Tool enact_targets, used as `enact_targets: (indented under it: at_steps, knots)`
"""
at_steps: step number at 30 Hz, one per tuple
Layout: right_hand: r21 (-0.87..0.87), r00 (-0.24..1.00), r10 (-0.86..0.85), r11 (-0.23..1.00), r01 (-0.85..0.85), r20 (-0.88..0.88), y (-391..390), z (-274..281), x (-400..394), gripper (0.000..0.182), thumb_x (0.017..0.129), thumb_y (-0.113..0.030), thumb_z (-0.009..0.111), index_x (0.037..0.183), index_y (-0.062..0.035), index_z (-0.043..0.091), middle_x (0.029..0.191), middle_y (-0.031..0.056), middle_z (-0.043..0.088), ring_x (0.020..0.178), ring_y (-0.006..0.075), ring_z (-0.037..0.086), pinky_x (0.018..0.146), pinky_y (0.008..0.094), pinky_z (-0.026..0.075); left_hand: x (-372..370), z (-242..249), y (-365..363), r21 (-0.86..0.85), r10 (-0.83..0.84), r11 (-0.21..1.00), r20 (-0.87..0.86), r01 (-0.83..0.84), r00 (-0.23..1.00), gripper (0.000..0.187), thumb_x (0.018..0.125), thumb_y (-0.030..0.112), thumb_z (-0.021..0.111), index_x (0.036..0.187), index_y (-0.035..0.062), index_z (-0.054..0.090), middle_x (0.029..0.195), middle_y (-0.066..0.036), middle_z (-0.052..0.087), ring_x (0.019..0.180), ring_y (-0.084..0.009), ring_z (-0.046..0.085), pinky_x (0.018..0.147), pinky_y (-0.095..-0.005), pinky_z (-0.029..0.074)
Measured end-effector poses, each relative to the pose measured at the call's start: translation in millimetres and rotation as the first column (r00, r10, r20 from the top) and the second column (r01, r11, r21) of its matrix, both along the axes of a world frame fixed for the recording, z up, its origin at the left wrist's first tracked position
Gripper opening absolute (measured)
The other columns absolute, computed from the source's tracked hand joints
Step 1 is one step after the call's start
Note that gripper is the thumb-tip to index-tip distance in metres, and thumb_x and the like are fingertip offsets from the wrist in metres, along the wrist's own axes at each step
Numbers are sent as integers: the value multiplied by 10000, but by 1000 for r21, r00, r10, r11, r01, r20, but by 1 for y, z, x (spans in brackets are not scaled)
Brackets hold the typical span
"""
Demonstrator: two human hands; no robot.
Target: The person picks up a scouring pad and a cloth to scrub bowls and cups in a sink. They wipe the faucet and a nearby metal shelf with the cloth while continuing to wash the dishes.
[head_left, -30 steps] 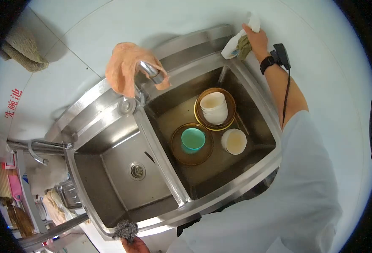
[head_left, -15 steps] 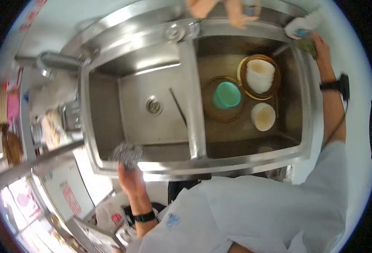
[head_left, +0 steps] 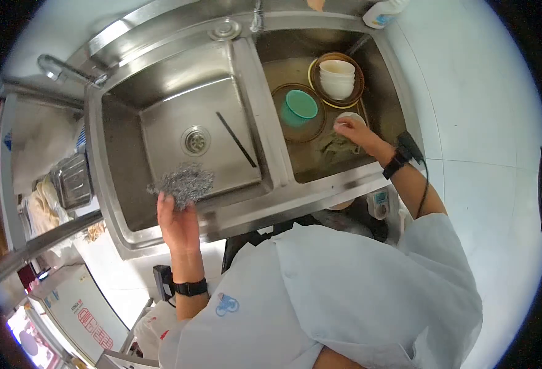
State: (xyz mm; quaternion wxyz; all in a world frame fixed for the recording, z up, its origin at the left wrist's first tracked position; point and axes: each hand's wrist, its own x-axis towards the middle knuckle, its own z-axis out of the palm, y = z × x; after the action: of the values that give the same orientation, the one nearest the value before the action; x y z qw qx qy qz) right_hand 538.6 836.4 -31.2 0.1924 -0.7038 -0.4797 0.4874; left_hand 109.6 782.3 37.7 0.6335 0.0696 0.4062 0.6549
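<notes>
The left hand (head_left: pixel 178 226) holds a tangled silver metal scourer (head_left: pixel 186 183) above the left steel basin (head_left: pixel 166 123), near its front edge. Toward the right steel basin's (head_left: pixel 276 69) front right corner, the right hand (head_left: pixel 358 135), fingers bunched narrowly (I can't tell around what), nears a round white bowl (head_left: pixel 352 115).

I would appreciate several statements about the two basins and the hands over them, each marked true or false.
1. The left hand holds a grey scourer. True.
2. The stacked white bowls are in the left basin. False: they are in the right basin.
3. The green cup is in the right basin. True.
4. The dark strip lies in the right basin. False: it lies in the left one, to the right of the drain.
5. The right hand is over the left basin. False: it is over the right one.
</notes>
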Motion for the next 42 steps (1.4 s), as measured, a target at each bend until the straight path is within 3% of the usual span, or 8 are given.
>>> enact_targets:
  at_steps: [4,6,11,18,21,26,36,42]
  knots:
    - [-202,566,546,806,-556,618,9,9,-28,330,788,-202,543,1032,14,492,929,72,550,853,133,517,730,258,430,-18,-4,-2,-36,-15,999,20,16,1000,247,760,60,529,997,81,465,944,-45,530,844,-160,513,705,-297,447]
    - [31,902,411,908,-418,129,8,11,-52,324,787,-184,544,1048,-3,484,944,85,546,854,129,518,729,253,426,-18,3,-3,-1,-18,1000,45,18,999,242,756,36,533,982,90,467,912,-35,537,818,-144,518,670,-284,459]
    - [216,812,395,918,-333,-429,7,82,-177,412,779,-142,550,1146,-30,400,1020,98,512,886,140,518,738,257,427,-10,-6,1,22,-102,995,157,100,982,214,773,17,505,971,91,474,906,-30,536,807,-138,518,658,-264,463]
    - [538,779,612,706,-461,-136,4,79,-219,421,717,-99,596,1094,-34,421,993,52,471,899,107,454,773,239,382,29,-27,10,25,-366,929,-75,369,927,261,773,56,523,1028,72,468,937,-46,529,843,-167,519,719,-306,446]
    - [318,885,405,891,-325,-230,2,83,-152,306,722,-113,592,1004,-61,485,881,11,498,823,91,467,716,229,401,10,-77,7,77,-89,917,-917,392,388,333,748,98,555,1062,34,465,938,-104,537,868,-221,521,766,-339,414]
    - [-181,971,54,979,-98,-235,10,37,-22,422,699,-204,627,1062,-93,442,1034,65,429,916,166,438,670,291,423,-17,-83,-13,-119,12,897,-956,425,-293,264,715,84,532,972,27,516,920,-154,549,835,-299,528,713,-361,425]
    - [-9,743,644,754,-656,-180,67,-84,14,376,682,-172,624,1006,-63,467,951,86,484,844,176,453,626,325,393,9,-73,-4,-492,-328,834,-806,250,-492,200,747,131,457,890,36,559,843,-148,573,801,-311,538,705,-395,422]
    - [-111,820,517,855,-506,245,85,-192,2,217,726,-78,547,937,-39,512,883,152,525,864,247,499,750,336,396,5,-81,-5,-428,-287,875,-835,227,-470,190,727,130,459,839,33,578,828,-145,573,791,-305,540,705,-386,424]
